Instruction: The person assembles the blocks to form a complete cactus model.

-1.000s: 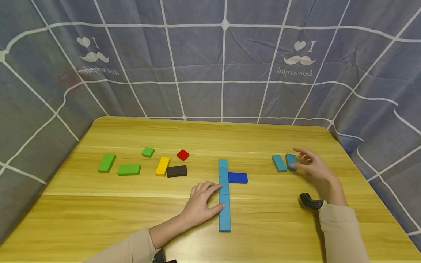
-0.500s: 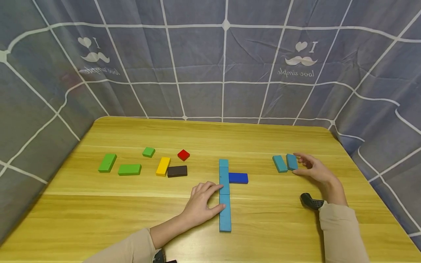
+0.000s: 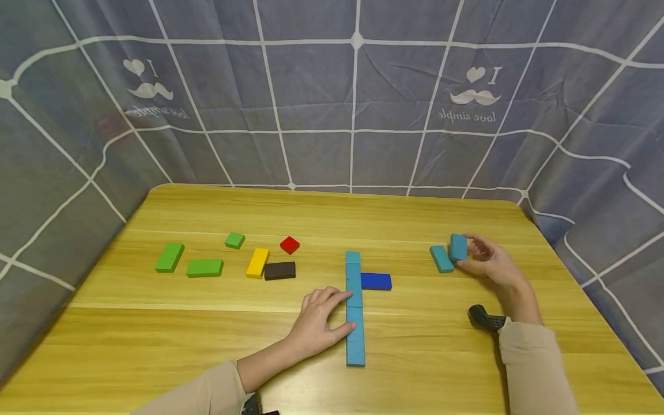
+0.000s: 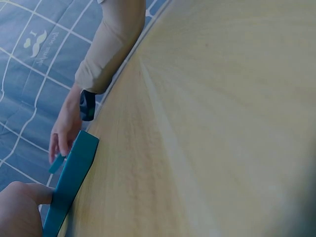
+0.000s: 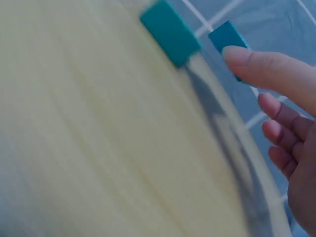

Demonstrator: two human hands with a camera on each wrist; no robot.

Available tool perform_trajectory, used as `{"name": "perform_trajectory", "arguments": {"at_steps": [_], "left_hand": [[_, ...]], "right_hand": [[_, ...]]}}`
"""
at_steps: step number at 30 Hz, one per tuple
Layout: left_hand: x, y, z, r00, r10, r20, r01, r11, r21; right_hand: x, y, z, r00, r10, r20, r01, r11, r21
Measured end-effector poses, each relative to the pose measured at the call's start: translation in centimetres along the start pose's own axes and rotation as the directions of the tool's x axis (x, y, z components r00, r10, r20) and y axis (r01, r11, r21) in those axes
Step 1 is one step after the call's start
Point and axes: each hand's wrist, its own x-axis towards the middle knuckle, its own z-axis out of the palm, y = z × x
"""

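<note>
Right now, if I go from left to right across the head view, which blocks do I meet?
Left green block, second green block, small green block, yellow block, black block, cyan row, blue block, loose cyan block, held cyan block in the right hand. Red block omitted: it lies behind the black one.

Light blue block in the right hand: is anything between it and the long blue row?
Yes: another light blue block lies just beside the held block, then a dark blue block touches the row.
</note>
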Motion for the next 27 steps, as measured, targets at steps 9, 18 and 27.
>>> {"name": "perform_trajectory", "arguments": {"at_steps": [9,18,27], "left_hand": [[0.0,0.1,0.0,1.000,0.000,-0.003,0.000,1.000,0.004],[0.0,0.1,0.0,1.000,0.001,-0.002,-0.001,1.000,0.007],[0.0,0.1,0.0,1.000,-0.002,-0.002,0.002,1.000,0.009]], "right_hand": [[2.0,-3.7,3.1,0.994,-0.101,0.046,0.103,0.994,-0.033],[4.0,-5.5,7.2,0.979,-0.126,0.162,0.121,0.992,0.037],[4.5,-6.0,9.6,0.964,-0.122,0.237,0.108,0.992,0.070]]}}
